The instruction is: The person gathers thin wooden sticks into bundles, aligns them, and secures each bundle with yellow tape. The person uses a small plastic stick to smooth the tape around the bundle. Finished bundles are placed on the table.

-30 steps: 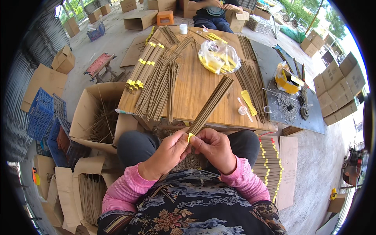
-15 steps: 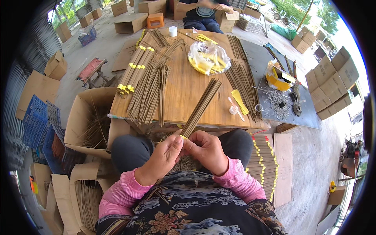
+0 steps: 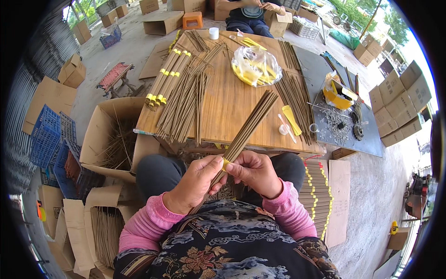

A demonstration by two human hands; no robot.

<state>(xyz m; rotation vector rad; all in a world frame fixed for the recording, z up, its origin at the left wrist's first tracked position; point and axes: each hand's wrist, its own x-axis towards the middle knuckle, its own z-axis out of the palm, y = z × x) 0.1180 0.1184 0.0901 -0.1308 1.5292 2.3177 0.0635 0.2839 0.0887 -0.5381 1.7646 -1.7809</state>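
Observation:
A bundle of thin brown incense sticks (image 3: 252, 118) slants up from my lap toward the table's near edge. My left hand (image 3: 197, 180) is closed round its lower part, thumb on top. A yellow paper band (image 3: 226, 164) wraps the bundle between my thumbs. My right hand (image 3: 255, 173) pinches the band from the right side; its fingers behind the sticks are partly hidden. On the wooden table (image 3: 223, 116), banded bundles (image 3: 169, 76) lie at the left beside loose sticks (image 3: 183, 104). Yellow paper strips (image 3: 291, 120) lie at the right, near a small brush-like stick (image 3: 286, 128) and a tiny cup (image 3: 283, 129).
A clear bag of yellow strips (image 3: 256, 67) sits mid-table. At right, a dark board (image 3: 341, 135) holds a yellow container (image 3: 337, 95) and metal bits. Cartons (image 3: 109, 167) with sticks stand left of my legs; banded bundles (image 3: 316, 195) lie at right. Another person (image 3: 251, 14) sits opposite.
The bundle and both hands have shifted slightly right in view, as has the whole scene. My right thumb now presses on the yellow band, which shows more plainly round the sticks.

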